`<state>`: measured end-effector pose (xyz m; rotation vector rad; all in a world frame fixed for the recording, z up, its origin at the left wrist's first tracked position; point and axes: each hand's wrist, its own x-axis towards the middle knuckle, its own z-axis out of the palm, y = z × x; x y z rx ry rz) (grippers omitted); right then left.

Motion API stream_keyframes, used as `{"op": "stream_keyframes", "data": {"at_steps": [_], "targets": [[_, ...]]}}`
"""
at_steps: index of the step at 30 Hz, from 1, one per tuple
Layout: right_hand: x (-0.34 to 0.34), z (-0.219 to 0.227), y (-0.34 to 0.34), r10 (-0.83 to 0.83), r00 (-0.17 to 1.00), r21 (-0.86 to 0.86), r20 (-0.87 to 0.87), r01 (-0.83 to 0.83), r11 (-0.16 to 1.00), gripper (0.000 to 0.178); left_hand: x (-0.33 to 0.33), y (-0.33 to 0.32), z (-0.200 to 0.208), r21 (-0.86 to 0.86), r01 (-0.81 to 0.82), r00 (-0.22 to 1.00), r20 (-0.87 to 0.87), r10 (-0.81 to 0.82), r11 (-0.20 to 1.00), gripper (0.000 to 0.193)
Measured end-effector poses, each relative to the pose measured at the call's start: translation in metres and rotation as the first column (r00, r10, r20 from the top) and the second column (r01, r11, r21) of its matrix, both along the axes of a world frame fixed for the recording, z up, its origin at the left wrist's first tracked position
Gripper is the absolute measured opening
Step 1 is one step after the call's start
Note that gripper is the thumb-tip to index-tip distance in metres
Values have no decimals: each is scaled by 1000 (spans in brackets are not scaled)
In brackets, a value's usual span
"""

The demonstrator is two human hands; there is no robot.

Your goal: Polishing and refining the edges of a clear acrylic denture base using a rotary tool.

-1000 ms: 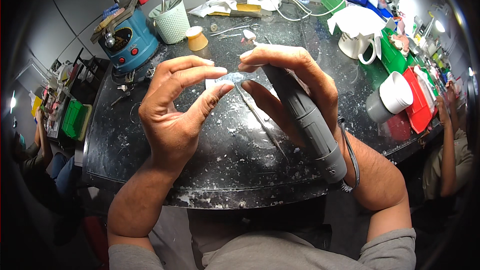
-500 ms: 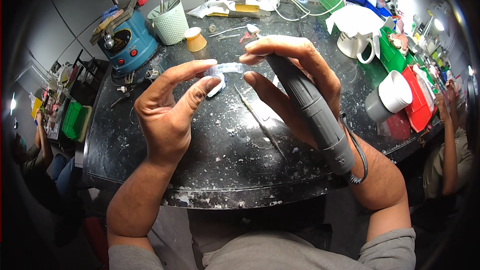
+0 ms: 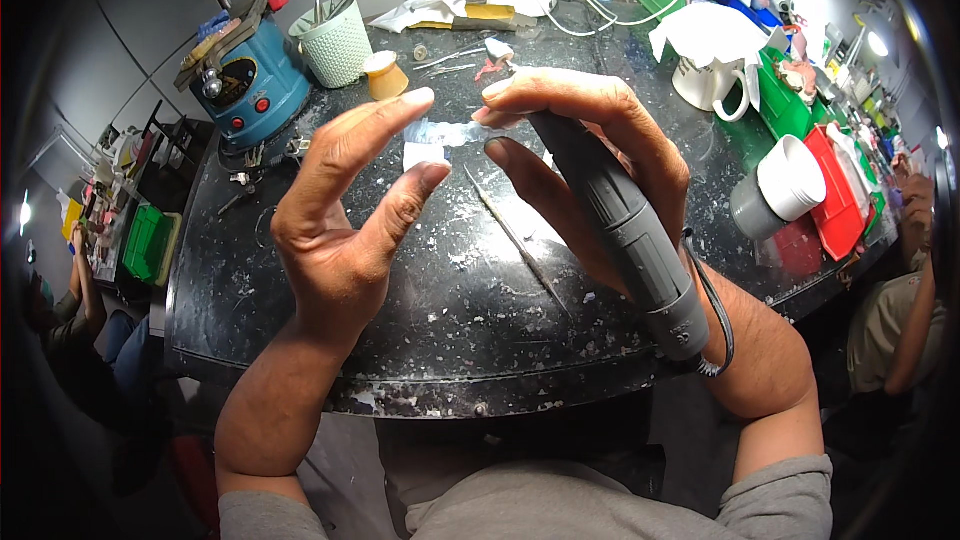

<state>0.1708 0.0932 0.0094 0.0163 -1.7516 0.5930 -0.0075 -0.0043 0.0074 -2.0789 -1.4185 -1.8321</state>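
Note:
My right hand (image 3: 610,155) is closed around a thick dark grey rotary handpiece (image 3: 640,245), with a coiled cord at its lower end. Between the same hand's thumb and forefinger tips is one end of a clear, bumpy curved plastic piece (image 3: 446,133) that looks like a dental splint. My left hand (image 3: 345,210) is open, thumb and forefinger apart on either side of the splint's other end, with visible gaps. A small white object (image 3: 425,155) shows behind the splint, partly hidden. A thin metal hand tool (image 3: 515,240) lies on the black bench (image 3: 450,340) beneath.
At the back left stand a blue machine (image 3: 252,80), a pale green cup of tools (image 3: 335,45) and an amber-coloured pot (image 3: 385,78). To the right are a paper-covered white mug (image 3: 705,85), a white cup (image 3: 790,180) and a red bin (image 3: 838,195). Other people sit at both sides.
My left thumb and forefinger have spread apart and come off the clear splint. The splint stays in my right fingertips, its left end now exposed.

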Motion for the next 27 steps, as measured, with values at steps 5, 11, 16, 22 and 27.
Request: {"op": "stream_keyframes", "data": {"at_steps": [5, 11, 16, 22, 27], "targets": [[0, -2, 2, -26, 1000, 50, 12, 25, 998, 33, -4, -1, 2, 77, -50, 979, -196, 65, 996, 33], [1, -1, 3, -29, 999, 68, 29, 27, 997, 35, -1, -4, -2, 16, 63, 992, 111, -65, 998, 28], [10, 12, -5, -171, 964, -1, 204, 175, 985, 34, -9, 0, 1, 76, -11, 999, -33, 14, 997, 28], [8, 6, -11, 310, 950, -613, 37, -224, 758, 29, -11, 3, -3, 23, -36, 997, 71, 35, 999, 27], [11, 10, -14, 346, 937, -703, 51, -213, 679, 23, -12, 2, 3, 114, -154, 969, -177, 172, 982, 26]]}}
